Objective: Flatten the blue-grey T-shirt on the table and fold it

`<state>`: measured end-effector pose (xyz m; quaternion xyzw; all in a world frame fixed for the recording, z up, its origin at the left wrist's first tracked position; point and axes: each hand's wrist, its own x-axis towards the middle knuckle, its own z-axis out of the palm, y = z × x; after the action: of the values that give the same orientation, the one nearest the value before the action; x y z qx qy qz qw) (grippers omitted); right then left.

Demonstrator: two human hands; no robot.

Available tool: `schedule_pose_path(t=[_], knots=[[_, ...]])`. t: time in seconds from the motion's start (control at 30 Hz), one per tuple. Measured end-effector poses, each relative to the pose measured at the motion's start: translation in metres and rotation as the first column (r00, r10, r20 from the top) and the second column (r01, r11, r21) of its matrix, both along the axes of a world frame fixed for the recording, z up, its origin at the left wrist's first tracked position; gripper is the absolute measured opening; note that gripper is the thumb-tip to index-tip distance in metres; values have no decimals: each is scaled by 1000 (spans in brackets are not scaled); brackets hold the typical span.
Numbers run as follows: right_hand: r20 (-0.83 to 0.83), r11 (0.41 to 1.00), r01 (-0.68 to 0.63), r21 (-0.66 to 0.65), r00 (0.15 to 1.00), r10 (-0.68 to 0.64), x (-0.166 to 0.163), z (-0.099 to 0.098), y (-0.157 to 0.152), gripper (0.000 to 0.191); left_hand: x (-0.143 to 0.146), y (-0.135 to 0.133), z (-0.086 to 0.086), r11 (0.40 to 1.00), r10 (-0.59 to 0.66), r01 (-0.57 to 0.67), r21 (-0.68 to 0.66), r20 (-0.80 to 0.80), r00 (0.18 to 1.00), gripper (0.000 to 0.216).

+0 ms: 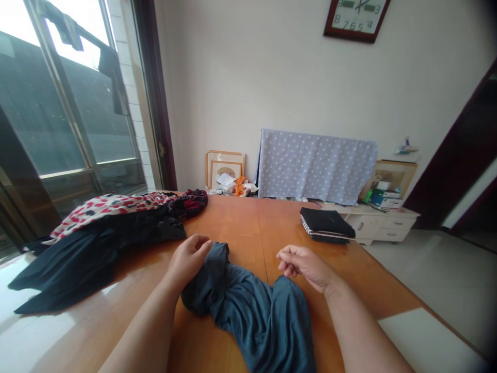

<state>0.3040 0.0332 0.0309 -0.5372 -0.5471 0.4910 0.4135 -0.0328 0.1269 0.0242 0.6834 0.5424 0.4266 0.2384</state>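
Head view: blue-grey garment (252, 305) lies rumpled on wooden surface (243, 223) btwn both hands; L hand (189, 259) at its L end, fingers curled, grip on cloth can't be told; R hand (306, 265) by its R end, fingers curled together, no cloth visible in them. Fabric prob. light, soft & limp, not fragile; best held by edges at opp. ends.

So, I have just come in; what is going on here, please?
Someone is handling a crumpled blue-grey garment on the wooden table. The left hand is against its left end, though the exact grip is hidden. The right hand, loosely curled, is by its right end; I cannot tell whether it touches the garment. A loose pile of clothes lies on the table's left side, and a folded stack sits toward its far right.
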Motion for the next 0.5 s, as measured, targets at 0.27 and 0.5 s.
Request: schedule_pose_path(t=[0.27, 0.5], knots=[[403, 968, -244, -63, 881, 249, -20, -19, -4, 28, 9, -2, -12, 993, -112, 76, -95, -469, 876, 48], [390, 960, -106, 261, 921, -4, -29, -8, -4, 16, 18, -9, 2, 987, -156, 157, -45, 30, 987, 19]])
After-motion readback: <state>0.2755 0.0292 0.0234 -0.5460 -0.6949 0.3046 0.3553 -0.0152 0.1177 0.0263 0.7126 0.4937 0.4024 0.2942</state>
